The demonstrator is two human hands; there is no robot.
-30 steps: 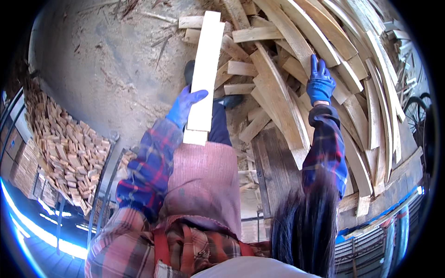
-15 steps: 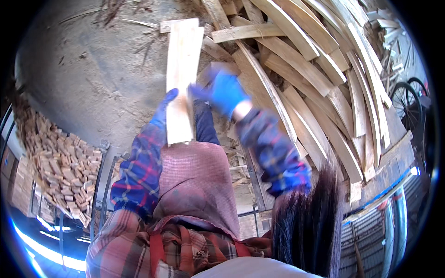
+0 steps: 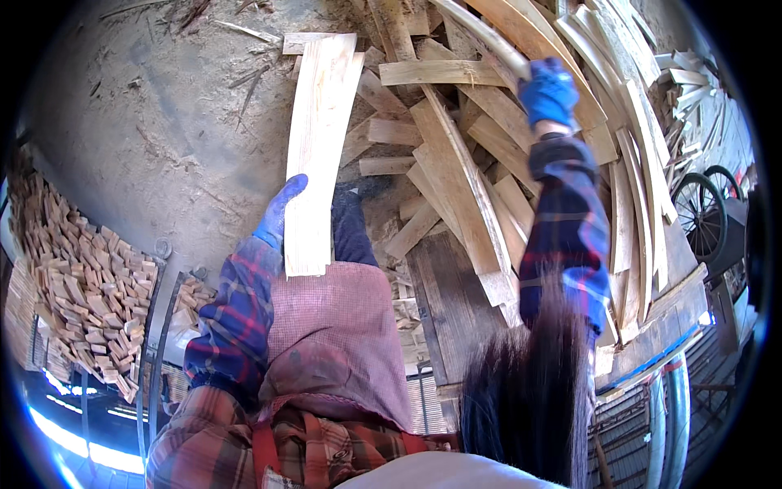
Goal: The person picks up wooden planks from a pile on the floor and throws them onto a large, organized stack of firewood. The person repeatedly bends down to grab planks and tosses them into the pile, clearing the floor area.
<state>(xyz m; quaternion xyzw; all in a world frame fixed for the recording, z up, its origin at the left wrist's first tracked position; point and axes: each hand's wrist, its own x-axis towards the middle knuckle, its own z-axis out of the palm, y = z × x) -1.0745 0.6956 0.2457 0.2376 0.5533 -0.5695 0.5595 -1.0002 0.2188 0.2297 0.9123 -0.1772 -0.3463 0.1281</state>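
Observation:
In my left hand, gloved in blue, are pale wooden boards, stacked lengthwise over my lap with their ends slightly offset. The thumb lies along the left edge and the other fingers are hidden underneath. Over to the right, my right hand, also in a blue glove, is closed around the near end of a long, narrow wooden board on the pile. Around it lie many curved wooden boards, heaped and overlapping.
At the left is a heap of small wooden blocks. A short board touches the far end of the held stack. Under the pile is a wooden platform. Spoked wheels stand at the far right. Wood scraps litter the floor.
My right hand has moved from beside the stack out to the right and closed on a board in the pile. The stack in my left hand has come slightly nearer and tilted.

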